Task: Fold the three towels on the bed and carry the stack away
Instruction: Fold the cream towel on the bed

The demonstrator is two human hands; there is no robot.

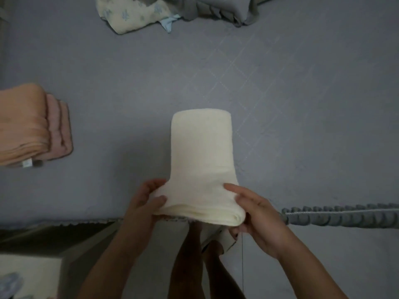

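A cream towel [201, 152] lies folded into a narrow strip on the grey bed [280, 104], its far end rounded and its near end lifted at the bed's edge. My left hand [146, 199] grips the near left corner, thumb on top. My right hand [254, 210] holds the near right corner, fingers curled under the layered edge. At the left edge, a folded orange towel [21, 124] rests on top of a folded pink towel [60, 130].
A crumpled pale yellow blanket with blue prints [133, 14] and a bunched grey cover [220, 9] lie at the far side. The bed's ruffled trim [345, 214] runs along the near edge. My legs [194, 266] stand below it.
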